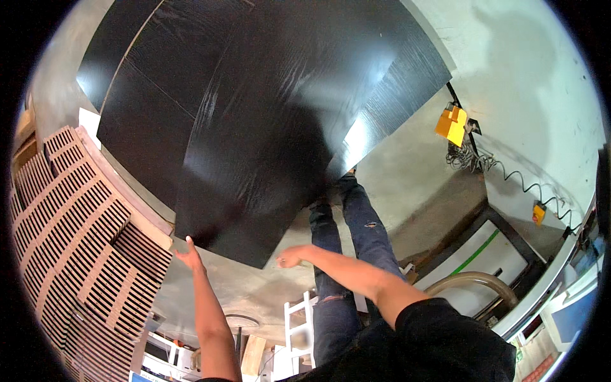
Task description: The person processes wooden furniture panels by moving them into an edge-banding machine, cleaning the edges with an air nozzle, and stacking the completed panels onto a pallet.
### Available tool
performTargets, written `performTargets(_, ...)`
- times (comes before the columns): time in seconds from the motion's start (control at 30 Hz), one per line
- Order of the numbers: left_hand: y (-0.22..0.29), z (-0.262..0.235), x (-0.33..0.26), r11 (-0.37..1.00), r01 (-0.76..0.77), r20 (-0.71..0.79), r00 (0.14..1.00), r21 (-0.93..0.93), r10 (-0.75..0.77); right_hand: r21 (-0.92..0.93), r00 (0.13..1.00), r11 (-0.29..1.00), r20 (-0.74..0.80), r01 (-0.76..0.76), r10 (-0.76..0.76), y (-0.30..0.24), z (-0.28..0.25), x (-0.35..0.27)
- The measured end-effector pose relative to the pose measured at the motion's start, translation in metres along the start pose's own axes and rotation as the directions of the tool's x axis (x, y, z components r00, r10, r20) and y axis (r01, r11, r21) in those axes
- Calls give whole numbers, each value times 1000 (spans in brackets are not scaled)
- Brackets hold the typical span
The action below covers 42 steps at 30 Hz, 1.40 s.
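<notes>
A large black wood-grain panel (235,210) juts toward me, lying over other black panels (146,114). Beside its near left corner, my left hand (188,256) has its fingers apart and nothing in them; whether a fingertip touches the panel's edge I cannot tell. Just right of the panel's nearest corner is my right hand (294,256), its fingers curled in. A small gap shows between that hand and the panel, and I see nothing in it.
Tall stacks of tan strips (83,235) stand close on the left. At right, yellow boxes (452,124) and a coiled black cable (509,173) hang near the pale wall. A white ladder-like frame (298,328) stands beside my legs, and a curved hose (477,279) lies lower right.
</notes>
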<state>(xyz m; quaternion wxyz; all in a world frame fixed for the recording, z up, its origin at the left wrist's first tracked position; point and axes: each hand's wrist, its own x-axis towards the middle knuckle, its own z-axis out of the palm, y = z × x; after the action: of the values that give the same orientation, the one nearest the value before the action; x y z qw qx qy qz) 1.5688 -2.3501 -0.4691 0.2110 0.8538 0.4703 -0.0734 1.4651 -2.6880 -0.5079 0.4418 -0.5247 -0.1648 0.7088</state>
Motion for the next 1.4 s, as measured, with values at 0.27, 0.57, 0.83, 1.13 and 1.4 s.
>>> performTargets(0.27, -59, 31, -98, 965, 139, 20, 990, -221, -138, -531, -355, 839, -767, -117, -535, -35, -321, -263)
performTargets(0.57, -76, 18, -80, 866, 328, 104, 944, -377, -312, -27, -88, 874, -993, -485, -79, 61, -455, -377)
performTargets(0.83, -31, -29, -64, 755, 321, 259, 944, -572, -205, 81, -154, 790, -988, -608, -17, -3, -460, -429)
performTargets(1.13, -14, -102, -65, 547, 182, 265, 961, -817, 76, 244, -454, 960, -877, -141, 156, -30, -325, -516)
performTargets(1.4, 108, -226, -130, 352, 0, -9, 1000, -936, -23, -427, -852, 754, -399, 499, 338, 29, 24, -653)
